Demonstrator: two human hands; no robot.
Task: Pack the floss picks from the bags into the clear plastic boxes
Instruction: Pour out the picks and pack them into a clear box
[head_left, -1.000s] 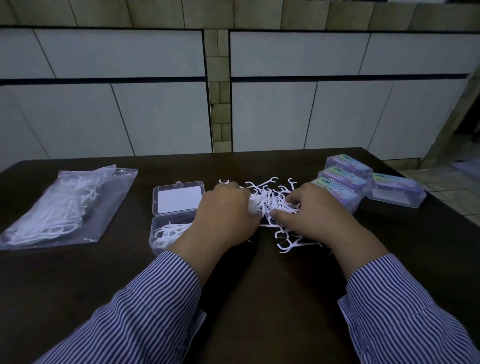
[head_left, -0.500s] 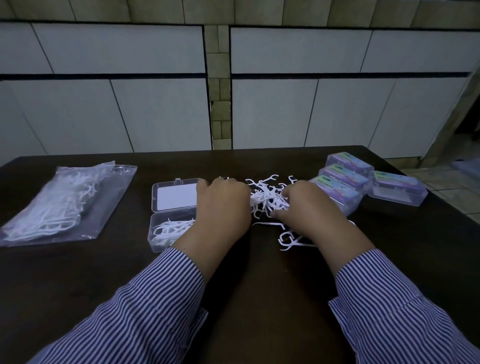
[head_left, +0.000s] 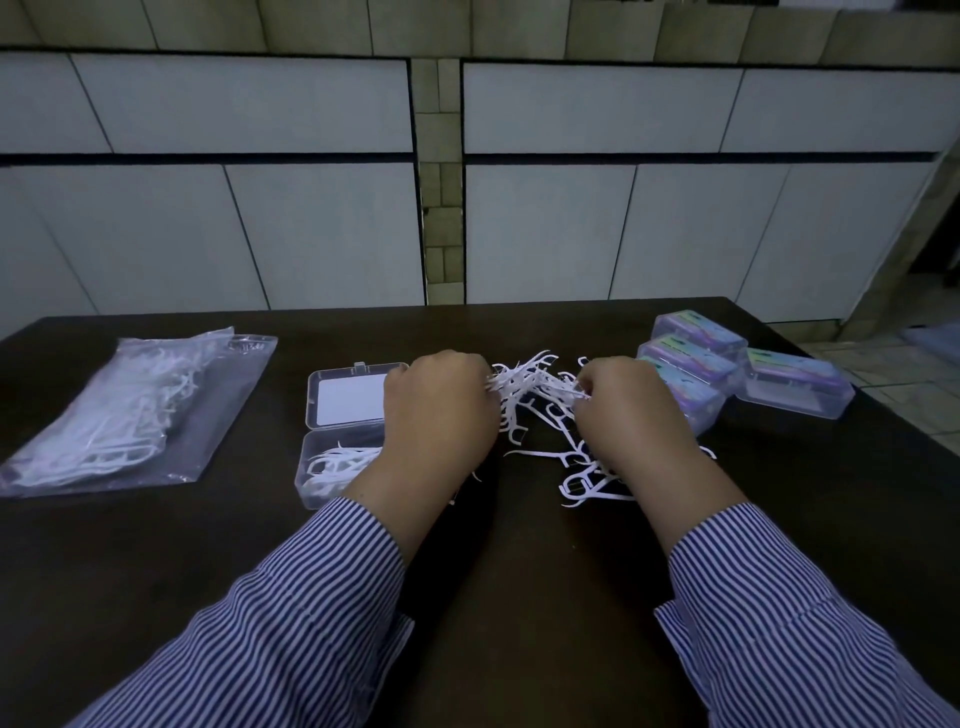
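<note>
left hand (head_left: 439, 410): grips bunch of floss picks (head_left: 524, 389)
right hand (head_left: 631, 415): pinches same bunch
open box (head_left: 332, 452): mid-desk, partly filled

Since 1 s ago, bunched the floss picks (head_left: 524, 387) tighter, lifted at frame centre between left hand (head_left: 439, 410) and right hand (head_left: 631, 415).

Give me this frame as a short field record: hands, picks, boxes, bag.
left hand: grips a bunch of floss picks
right hand: grip on picks from the same pile
loose picks: heaped on table between the hands
open box: lid up, some picks inside, left of left hand
closed boxes: four, far right
bag: far left, holds picks
</note>
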